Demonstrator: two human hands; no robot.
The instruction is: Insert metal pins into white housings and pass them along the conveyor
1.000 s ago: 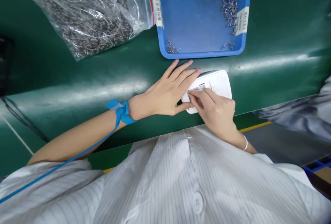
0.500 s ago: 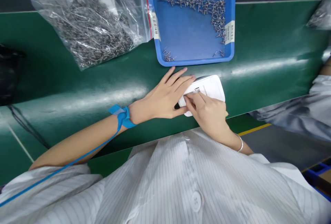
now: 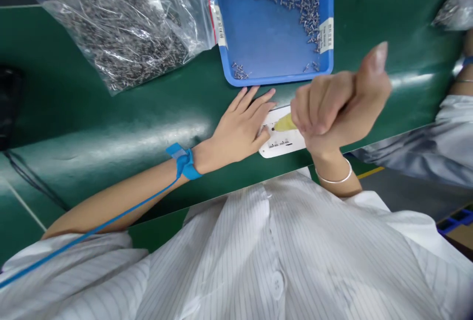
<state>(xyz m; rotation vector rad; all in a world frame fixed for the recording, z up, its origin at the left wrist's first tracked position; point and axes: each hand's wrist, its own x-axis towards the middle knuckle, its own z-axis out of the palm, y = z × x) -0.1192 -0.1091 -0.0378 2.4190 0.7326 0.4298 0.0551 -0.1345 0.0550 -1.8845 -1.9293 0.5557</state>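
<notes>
A white plastic device (image 3: 283, 143) lies on the green belt near its front edge. My left hand (image 3: 242, 125) rests flat against the device's left side, fingers stretched out and together, holding it in place. My right hand (image 3: 338, 100) is raised above the device, closed in a fist with the thumb up. A yellowish tool tip (image 3: 284, 123) sticks out of the fist toward the device. A blue strap (image 3: 182, 160) with a cord circles my left wrist.
A blue tray (image 3: 273, 81) with several small metal parts stands just behind the device. A clear bag (image 3: 118, 24) full of similar parts lies at the back left. Another person's sleeve (image 3: 436, 137) shows at the right edge.
My right hand has lifted off the device and closed into a fist round a yellowish tool. The left hand stays on the device.
</notes>
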